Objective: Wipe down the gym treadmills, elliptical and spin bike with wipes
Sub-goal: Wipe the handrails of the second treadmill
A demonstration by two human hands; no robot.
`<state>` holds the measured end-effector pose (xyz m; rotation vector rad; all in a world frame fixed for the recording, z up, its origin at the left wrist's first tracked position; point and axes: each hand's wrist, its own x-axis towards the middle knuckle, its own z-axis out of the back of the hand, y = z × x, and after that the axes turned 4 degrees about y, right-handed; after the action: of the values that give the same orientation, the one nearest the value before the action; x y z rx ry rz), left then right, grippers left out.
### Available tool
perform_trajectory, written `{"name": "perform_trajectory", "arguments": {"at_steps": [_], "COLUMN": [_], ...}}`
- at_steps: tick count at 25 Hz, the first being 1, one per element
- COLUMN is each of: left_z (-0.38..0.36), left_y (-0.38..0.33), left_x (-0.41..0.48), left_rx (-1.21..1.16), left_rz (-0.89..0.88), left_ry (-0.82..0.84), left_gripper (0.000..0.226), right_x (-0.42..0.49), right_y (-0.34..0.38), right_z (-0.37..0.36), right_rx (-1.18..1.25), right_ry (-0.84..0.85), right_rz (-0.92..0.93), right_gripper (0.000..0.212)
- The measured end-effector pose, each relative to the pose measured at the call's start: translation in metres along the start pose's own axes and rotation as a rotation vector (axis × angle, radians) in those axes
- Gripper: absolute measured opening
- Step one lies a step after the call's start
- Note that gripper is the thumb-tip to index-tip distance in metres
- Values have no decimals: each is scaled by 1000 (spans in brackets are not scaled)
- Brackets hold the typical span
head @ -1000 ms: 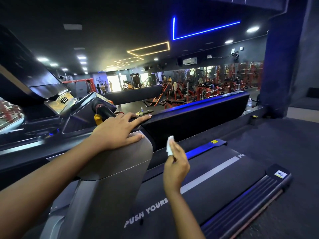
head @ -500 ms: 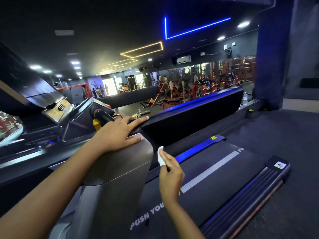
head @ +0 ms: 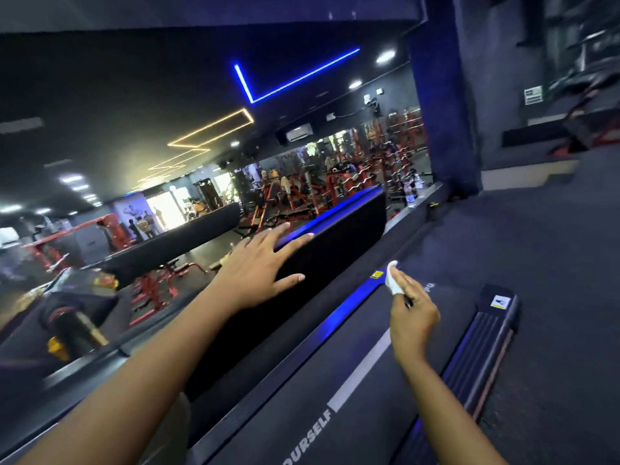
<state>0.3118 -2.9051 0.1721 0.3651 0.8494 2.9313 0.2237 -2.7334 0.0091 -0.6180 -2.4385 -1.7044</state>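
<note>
A dark treadmill belt (head: 352, 357) with a white stripe and lettering runs below me, with blue-lit side rails. My right hand (head: 411, 317) hovers over the belt's far end and pinches a small white wipe (head: 392, 280) at its fingertips. My left hand (head: 258, 270) is spread with straight fingers and reaches to the top edge of a long black side panel (head: 335, 250) beside the treadmill. The treadmill handle with a yellow part (head: 63, 330) shows blurred at the lower left.
The right foot rail (head: 479, 344) ends at a cap with a warning sticker. Dark rubber floor (head: 553, 297) lies to the right, with a raised step behind. A blue pillar (head: 443, 129) stands ahead. Red weight machines (head: 302, 193) fill the far room.
My view swung right and the console slid out of sight. My left hand left the grey upright cover and moved forward to the black panel. My right hand carried the wipe farther along the belt.
</note>
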Motion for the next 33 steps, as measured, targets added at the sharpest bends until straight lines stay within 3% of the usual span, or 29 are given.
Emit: {"name": "perform_trajectory", "arguments": {"at_steps": [4,8,12,14,21,26,33], "left_z": [-12,-19,-24,-27,-26,-24,-22], "left_y": [-10,-16,-14,-13,-15,-15,-15], "left_x": [60,70,68,67,67,68,69], "left_rx": [80,54,-19,-30,-39,-33,-22], "left_rz": [-2,-33,-35,-31,-23,-24,-2], "left_ry": [75,119,57,66,53,71,94], "left_gripper": [71,68,69,69,64,63,65], "right_x": [98,179,212,209,182,134,38], "right_y": [-9,-2,-16,-28,-54,-77,-52], "right_z": [6,-26,-61,-64,-67,-75,-92], "right_rx": [-6,-57,-113,-97,3,238,434], "right_ry": [-7,115,320,317,217,130,39], "right_rz": [84,173,313,321,-33,-347,-478], "right_gripper": [48,47,57,60,48,42,33]}}
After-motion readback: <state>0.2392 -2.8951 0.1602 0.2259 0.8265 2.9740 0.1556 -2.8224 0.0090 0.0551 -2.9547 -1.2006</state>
